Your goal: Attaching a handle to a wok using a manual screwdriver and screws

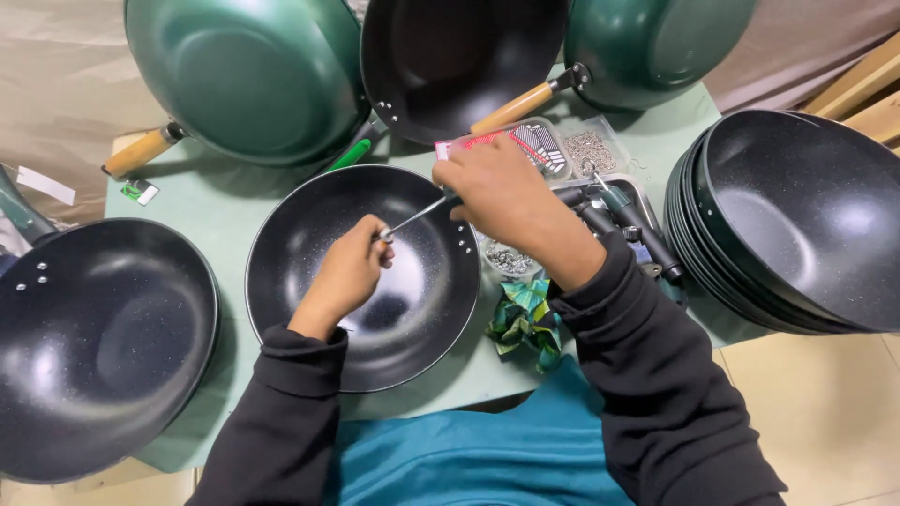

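A black speckled wok [309,234] lies open side up on the pale green table [202,201] in front of me. My left hand [349,272] hovers inside it, fingers pinched at the tip of a thin metal rod [417,215]. My right hand [502,192] grips the rod's other end at the wok's right rim, where two rivets [463,236] show. Both sleeves are black.
A stack of black woks [797,215] stands at the right, another black wok [94,347] at the left. Green woks with wooden handles [244,75] lean at the back. A tray of tools [619,220], small bags of hardware [591,150] and a crumpled green wrapper [527,319] lie right of the wok.
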